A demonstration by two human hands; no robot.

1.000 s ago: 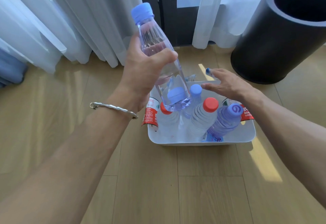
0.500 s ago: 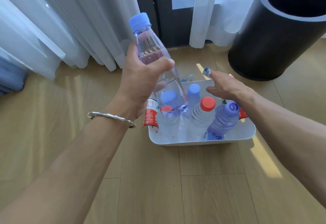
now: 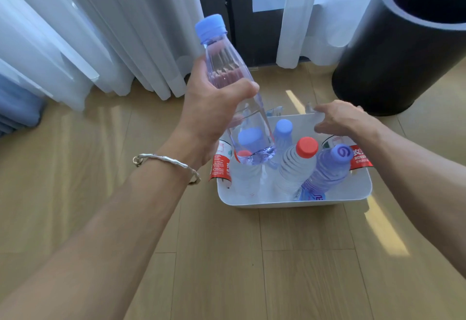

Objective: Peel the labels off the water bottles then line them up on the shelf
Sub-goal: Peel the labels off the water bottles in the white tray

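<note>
Blue-capped bottle (image 3: 222,67), no label visible on it, was held tilted above the white bin (image 3: 290,203). The left hand (image 3: 211,107) had its fingers wrapped round the bottle's middle. The right hand (image 3: 345,120) hovered at the bin's far rim with fingers loosely bent; grip on anything not determinable. The bin held several more bottles, and the purple-capped bottle (image 3: 327,171) carried a label at its base. Red labels (image 3: 220,165) hung off the bin's side. No shelf in view. Judgement: peeling partly done, lining-up outstanding.

Blue-capped clear bottle (image 3: 234,87); white bin (image 3: 277,202); red-capped bottle (image 3: 297,165); black cylinder (image 3: 393,52).
</note>
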